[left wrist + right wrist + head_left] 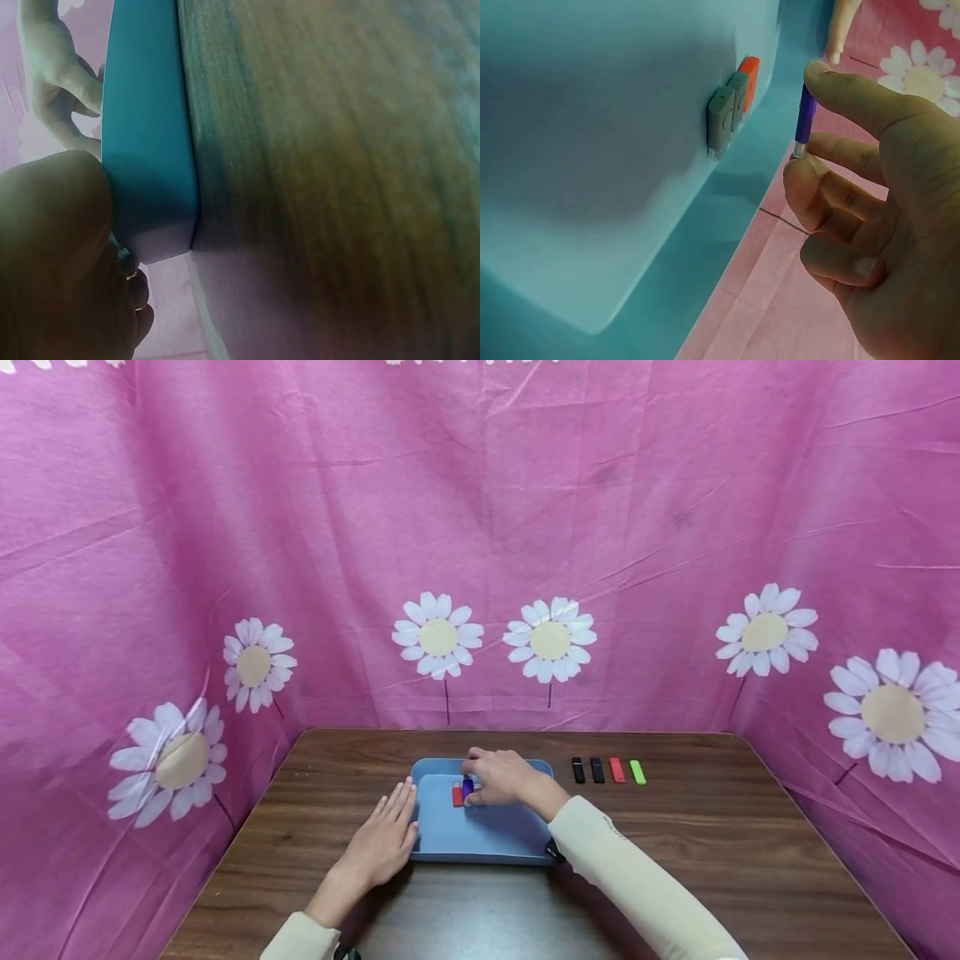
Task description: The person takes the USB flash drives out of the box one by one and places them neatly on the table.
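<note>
A blue tray lies on the table. My right hand is over its back part, pinching a purple stick between thumb and fingertip; the right wrist view shows the purple stick held lengthwise by the hand, above the tray floor. In that view two grey sticks and a red one stand in a row inside the tray. The head view shows the red stick left of the purple one. With straight fingers, my left hand rests against the tray's left side.
Right of the tray, two black sticks, a red stick and a green stick lie in a row on the wooden table. A pink flowered cloth hangs behind and on both sides.
</note>
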`<state>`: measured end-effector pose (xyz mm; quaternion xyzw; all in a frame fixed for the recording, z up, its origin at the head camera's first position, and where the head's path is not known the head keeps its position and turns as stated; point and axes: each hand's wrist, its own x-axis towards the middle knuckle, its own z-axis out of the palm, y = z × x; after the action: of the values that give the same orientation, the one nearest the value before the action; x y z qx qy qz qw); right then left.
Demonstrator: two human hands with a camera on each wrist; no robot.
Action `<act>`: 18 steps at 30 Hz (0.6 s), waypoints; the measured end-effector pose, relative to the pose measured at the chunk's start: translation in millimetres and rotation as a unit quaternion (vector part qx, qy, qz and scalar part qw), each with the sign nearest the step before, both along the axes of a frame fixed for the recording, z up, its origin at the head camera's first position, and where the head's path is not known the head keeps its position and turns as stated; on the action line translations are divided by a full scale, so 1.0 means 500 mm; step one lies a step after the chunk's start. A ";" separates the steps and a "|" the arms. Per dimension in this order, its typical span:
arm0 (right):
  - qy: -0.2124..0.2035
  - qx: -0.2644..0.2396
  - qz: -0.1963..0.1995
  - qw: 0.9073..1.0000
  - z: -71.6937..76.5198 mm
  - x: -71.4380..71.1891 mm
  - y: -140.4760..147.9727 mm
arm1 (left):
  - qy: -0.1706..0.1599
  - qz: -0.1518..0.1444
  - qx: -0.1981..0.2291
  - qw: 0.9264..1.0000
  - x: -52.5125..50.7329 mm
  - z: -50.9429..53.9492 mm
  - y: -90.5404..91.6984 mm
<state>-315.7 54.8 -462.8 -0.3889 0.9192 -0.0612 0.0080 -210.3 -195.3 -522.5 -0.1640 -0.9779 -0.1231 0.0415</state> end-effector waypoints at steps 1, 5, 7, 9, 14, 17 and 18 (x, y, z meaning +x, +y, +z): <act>0.001 -0.001 0.000 1.000 0.002 0.001 0.003 | -0.002 0.000 0.000 1.000 0.000 0.000 0.000; 0.007 -0.002 0.000 1.000 0.007 0.004 0.015 | -0.007 0.002 0.001 1.000 0.001 0.002 -0.001; 0.009 -0.002 0.001 1.000 0.009 0.006 0.020 | -0.008 0.002 0.001 1.000 0.001 0.001 -0.001; 0.011 -0.002 0.001 1.000 0.011 0.007 0.026 | -0.009 0.002 0.000 1.000 0.001 0.002 -0.001; 0.022 -0.002 0.003 1.000 0.018 0.013 0.037 | -0.010 0.002 0.002 1.000 0.000 0.002 0.000; 0.029 -0.001 0.007 1.000 0.024 0.018 0.045 | -0.008 0.000 0.001 1.000 0.001 0.003 -0.001; 0.032 -0.001 0.008 0.999 0.026 0.020 0.047 | -0.008 0.000 0.001 1.000 0.001 0.003 -0.002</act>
<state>-305.7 78.5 -449.9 -0.3982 0.9157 -0.0499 -0.0209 -209.9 -196.2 -520.8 -0.1633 -0.9780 -0.1257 0.0335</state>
